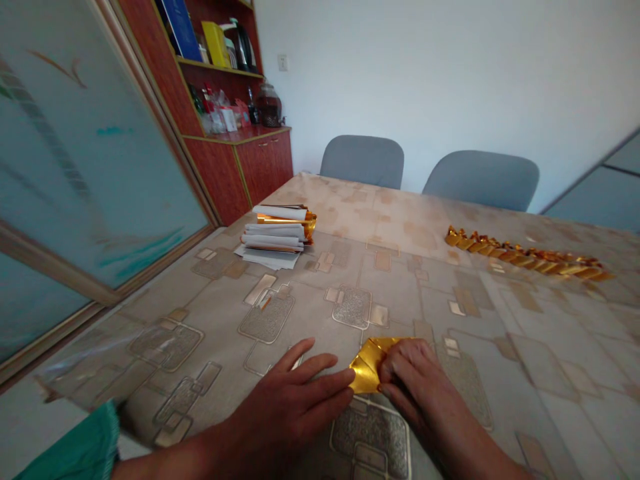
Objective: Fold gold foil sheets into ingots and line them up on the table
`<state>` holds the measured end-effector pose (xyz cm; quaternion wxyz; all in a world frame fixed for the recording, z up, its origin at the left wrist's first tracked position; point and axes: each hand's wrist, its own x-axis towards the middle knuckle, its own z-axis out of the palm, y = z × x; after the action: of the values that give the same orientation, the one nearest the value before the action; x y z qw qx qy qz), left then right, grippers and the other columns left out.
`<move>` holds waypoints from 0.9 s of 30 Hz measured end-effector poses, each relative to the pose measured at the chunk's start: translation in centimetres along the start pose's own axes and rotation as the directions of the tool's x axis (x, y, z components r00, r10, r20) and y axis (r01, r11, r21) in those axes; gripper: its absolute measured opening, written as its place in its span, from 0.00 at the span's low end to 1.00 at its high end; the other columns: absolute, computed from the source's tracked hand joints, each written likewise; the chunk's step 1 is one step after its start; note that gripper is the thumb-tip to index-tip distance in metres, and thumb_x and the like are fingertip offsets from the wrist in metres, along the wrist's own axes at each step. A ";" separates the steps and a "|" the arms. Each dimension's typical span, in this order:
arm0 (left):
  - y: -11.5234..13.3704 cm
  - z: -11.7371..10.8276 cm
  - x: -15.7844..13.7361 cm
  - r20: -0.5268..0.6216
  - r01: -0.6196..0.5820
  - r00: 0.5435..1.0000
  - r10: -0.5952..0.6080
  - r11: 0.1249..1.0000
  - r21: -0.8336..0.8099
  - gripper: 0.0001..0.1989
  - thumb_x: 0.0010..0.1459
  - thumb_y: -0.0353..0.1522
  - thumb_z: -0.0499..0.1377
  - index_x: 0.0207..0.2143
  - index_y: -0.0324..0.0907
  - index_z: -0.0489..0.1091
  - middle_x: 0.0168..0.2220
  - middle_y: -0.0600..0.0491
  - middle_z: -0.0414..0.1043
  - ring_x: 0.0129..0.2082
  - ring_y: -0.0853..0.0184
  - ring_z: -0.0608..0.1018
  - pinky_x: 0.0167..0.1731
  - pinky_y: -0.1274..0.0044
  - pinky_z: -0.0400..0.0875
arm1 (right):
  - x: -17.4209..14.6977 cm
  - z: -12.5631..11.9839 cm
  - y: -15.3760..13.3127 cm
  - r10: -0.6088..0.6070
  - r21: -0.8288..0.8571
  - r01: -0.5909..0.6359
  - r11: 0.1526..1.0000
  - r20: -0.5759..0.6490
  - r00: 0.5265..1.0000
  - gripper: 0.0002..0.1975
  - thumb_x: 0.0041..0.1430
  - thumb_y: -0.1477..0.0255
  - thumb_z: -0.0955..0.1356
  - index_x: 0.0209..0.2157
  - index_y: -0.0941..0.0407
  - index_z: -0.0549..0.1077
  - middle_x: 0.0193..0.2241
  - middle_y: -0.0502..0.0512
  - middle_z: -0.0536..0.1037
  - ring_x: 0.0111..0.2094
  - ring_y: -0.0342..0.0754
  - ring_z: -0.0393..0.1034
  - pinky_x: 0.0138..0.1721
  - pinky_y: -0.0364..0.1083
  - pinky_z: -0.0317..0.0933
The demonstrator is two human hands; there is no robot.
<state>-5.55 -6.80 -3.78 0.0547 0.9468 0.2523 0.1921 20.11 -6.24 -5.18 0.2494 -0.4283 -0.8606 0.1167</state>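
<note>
A piece of gold foil paper (367,365), partly folded with creases across it, lies on the patterned tablecloth (310,307) close in front of me. My right hand (413,375) is closed over its right part, fingers curled down and hiding that side. From the left, my left hand (303,397) reaches flat with fingers stretched and apart, its fingertips touching the paper's left corner. At the table's far left stands a stack of gold-and-white paper sheets (275,240). A row of folded gold paper pieces (525,257) stretches along the right side.
Two grey chairs (363,160) stand behind the table against the white wall. A red-brown cabinet (265,163) with bottles, a large glass jar (270,107) and a kettle is at the back left. A frosted glass sliding door (100,147) runs along the left.
</note>
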 end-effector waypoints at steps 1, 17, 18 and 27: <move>-0.1 0.1 -0.3 -0.011 0.007 1.000 -0.007 1.000 0.003 0.18 0.68 0.26 0.50 0.58 0.43 0.66 0.54 0.48 0.75 0.55 0.59 0.73 0.61 0.58 0.61 | 0.0 0.0 0.0 -0.002 -0.008 0.002 1.000 -0.002 1.000 0.07 0.66 0.74 0.67 0.32 0.53 0.68 0.30 0.51 0.74 0.34 0.50 0.67 0.35 0.47 0.63; 1.3 1.7 2.0 0.053 0.029 0.998 -0.028 0.999 -0.032 0.14 0.67 0.25 0.51 0.52 0.40 0.67 0.42 0.49 0.74 0.41 0.62 0.74 0.60 0.60 0.60 | 0.1 -0.2 -0.2 0.040 0.024 -0.042 0.999 0.066 0.997 0.07 0.63 0.78 0.70 0.33 0.54 0.69 0.33 0.51 0.73 0.37 0.51 0.66 0.39 0.48 0.63; 1.2 1.6 1.8 0.036 0.045 0.998 -0.044 0.998 -0.032 0.13 0.67 0.25 0.51 0.51 0.41 0.68 0.40 0.50 0.74 0.40 0.62 0.73 0.59 0.60 0.61 | 0.1 -0.2 -0.1 0.041 0.026 -0.043 0.999 0.076 0.996 0.07 0.63 0.78 0.70 0.32 0.54 0.69 0.33 0.51 0.73 0.37 0.51 0.65 0.39 0.49 0.62; 1.0 0.4 0.7 0.025 0.061 0.998 -0.060 0.998 -0.022 0.14 0.70 0.26 0.47 0.52 0.42 0.68 0.44 0.50 0.75 0.41 0.63 0.73 0.60 0.61 0.58 | -0.2 -0.2 0.1 -0.011 0.000 0.011 1.000 0.088 0.996 0.07 0.69 0.74 0.65 0.34 0.54 0.71 0.34 0.52 0.72 0.37 0.51 0.65 0.38 0.49 0.61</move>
<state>-4.41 -7.31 -3.68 0.0744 0.9404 0.2778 0.1815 20.44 -6.34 -5.11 0.2120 -0.4181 -0.8731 0.1340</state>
